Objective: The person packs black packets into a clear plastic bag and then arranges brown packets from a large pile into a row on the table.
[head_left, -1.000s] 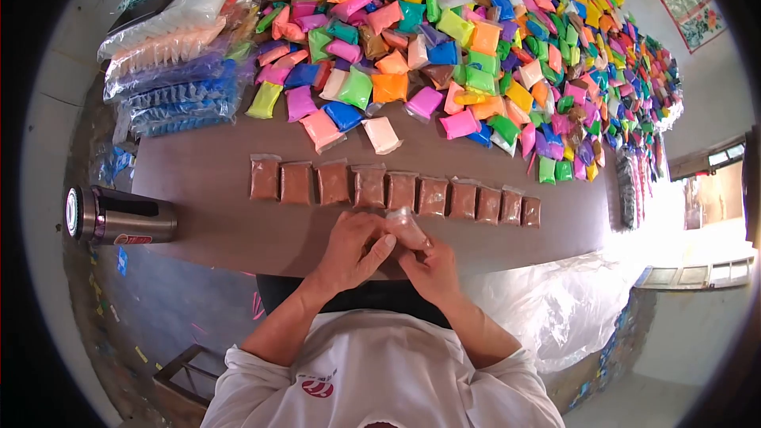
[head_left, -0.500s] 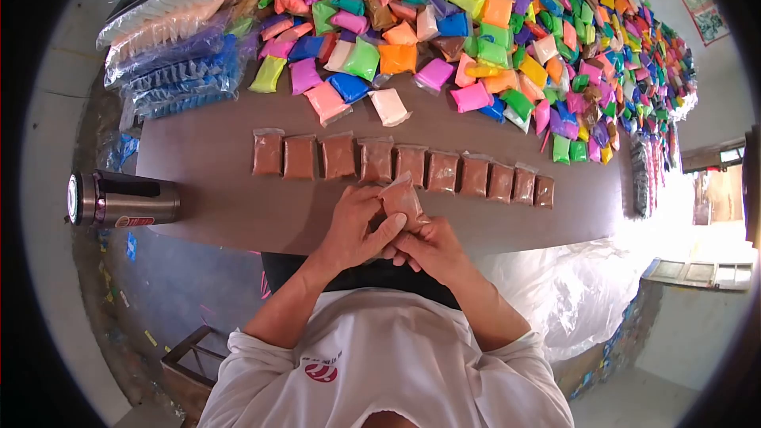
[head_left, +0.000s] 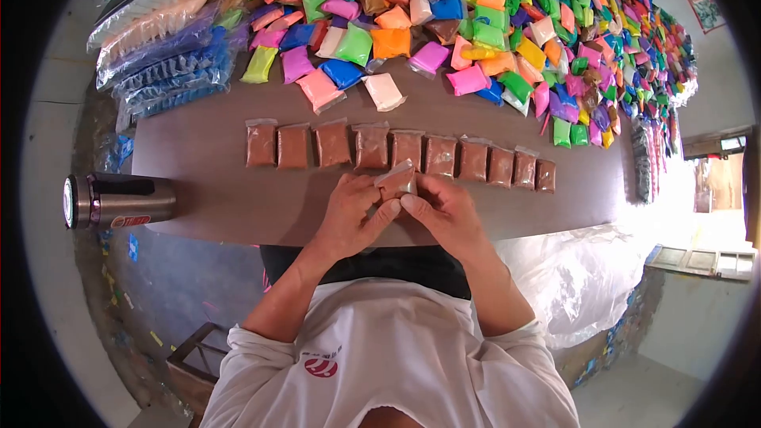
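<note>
Between my two hands, just above the table's near edge, is a small clear packet of brown clay-like material [head_left: 399, 181]. My left hand [head_left: 354, 212] grips its left side, thumb on the lower front. My right hand [head_left: 445, 212] pinches the right side, its thumb close to the left thumb. Some fingers are hidden behind the packet. Just beyond my hands, a row of similar brown packets [head_left: 371, 147] lies side by side across the table [head_left: 230, 198].
A large heap of colourful packets [head_left: 491, 36] covers the far side. Stacked bundles of packets in plastic [head_left: 170, 55] stand at the far left. A steel flask [head_left: 119, 200] lies on its side at the left edge. Clear plastic sheeting [head_left: 579, 281] hangs below the right edge.
My right hand has moved up from below the packet to its right side. The packet has shifted slightly and now sits between both thumbs. The view has tilted a little.
</note>
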